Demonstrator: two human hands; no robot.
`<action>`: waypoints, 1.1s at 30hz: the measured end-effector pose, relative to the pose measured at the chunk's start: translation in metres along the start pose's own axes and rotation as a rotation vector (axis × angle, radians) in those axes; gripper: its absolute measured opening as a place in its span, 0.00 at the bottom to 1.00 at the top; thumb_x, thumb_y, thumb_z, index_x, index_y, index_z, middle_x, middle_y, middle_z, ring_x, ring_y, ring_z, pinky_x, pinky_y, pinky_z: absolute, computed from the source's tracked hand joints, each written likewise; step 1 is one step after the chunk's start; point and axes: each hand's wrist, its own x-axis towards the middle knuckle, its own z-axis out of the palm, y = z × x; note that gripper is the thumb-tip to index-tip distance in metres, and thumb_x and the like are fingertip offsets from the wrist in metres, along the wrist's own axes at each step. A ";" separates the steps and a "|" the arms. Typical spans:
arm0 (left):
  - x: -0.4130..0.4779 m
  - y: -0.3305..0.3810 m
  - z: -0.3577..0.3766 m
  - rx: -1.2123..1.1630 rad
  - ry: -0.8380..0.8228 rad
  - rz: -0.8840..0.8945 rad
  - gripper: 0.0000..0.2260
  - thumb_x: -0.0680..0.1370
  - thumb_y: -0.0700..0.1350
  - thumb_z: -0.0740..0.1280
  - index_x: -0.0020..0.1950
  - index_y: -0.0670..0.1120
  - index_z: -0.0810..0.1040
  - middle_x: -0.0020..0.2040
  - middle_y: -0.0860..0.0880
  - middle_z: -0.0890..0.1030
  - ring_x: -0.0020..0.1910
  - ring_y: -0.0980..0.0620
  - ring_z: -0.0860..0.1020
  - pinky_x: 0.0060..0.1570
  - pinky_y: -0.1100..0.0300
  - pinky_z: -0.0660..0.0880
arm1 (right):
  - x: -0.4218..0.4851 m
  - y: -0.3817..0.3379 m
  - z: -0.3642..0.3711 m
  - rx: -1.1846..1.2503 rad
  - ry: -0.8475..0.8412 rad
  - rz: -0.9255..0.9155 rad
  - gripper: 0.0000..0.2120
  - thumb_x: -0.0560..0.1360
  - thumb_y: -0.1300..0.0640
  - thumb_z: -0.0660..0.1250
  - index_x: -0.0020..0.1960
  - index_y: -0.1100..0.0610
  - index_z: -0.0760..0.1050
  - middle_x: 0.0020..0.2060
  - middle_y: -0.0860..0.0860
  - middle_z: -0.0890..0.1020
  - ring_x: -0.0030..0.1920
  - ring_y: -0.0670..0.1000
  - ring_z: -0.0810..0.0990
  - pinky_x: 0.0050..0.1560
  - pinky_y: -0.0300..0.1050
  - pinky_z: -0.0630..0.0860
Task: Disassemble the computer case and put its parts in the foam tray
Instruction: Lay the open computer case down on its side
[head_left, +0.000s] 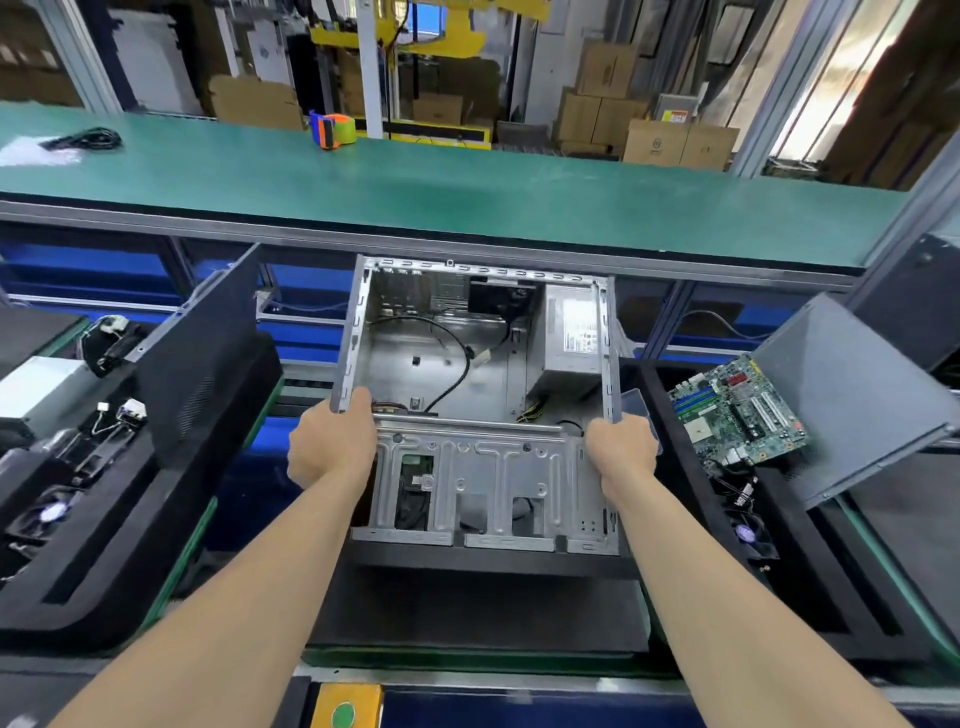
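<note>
The left hand and right hand each curl their fingers round a side rail of the open computer case; right of the case, a motherboard lies in a foam tray.

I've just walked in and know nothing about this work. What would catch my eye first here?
The open grey metal computer case in the middle stands out, gripped at its side edges by the left hand and the right hand. Inside it, at the far right, sits a silver power supply box. To the right, a green circuit board sits in a black foam tray.
</note>
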 end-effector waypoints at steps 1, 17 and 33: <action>0.001 0.000 0.001 0.006 0.002 0.002 0.21 0.73 0.67 0.58 0.40 0.51 0.79 0.39 0.49 0.81 0.40 0.43 0.80 0.48 0.47 0.79 | 0.001 -0.001 0.001 -0.007 0.003 0.001 0.15 0.79 0.58 0.62 0.63 0.59 0.80 0.53 0.57 0.83 0.47 0.58 0.80 0.40 0.44 0.71; 0.033 0.013 0.033 0.119 -0.047 -0.015 0.23 0.75 0.65 0.60 0.48 0.45 0.79 0.41 0.45 0.80 0.42 0.40 0.80 0.52 0.45 0.79 | 0.040 -0.012 0.030 -0.137 0.010 0.059 0.18 0.78 0.55 0.63 0.65 0.59 0.77 0.56 0.58 0.82 0.49 0.59 0.76 0.47 0.48 0.72; 0.056 0.015 0.061 0.309 -0.116 -0.022 0.24 0.76 0.63 0.61 0.53 0.43 0.80 0.46 0.42 0.82 0.45 0.39 0.80 0.47 0.50 0.77 | 0.068 -0.008 0.049 -0.221 -0.041 0.135 0.23 0.77 0.54 0.65 0.70 0.61 0.75 0.64 0.61 0.81 0.59 0.64 0.81 0.54 0.52 0.79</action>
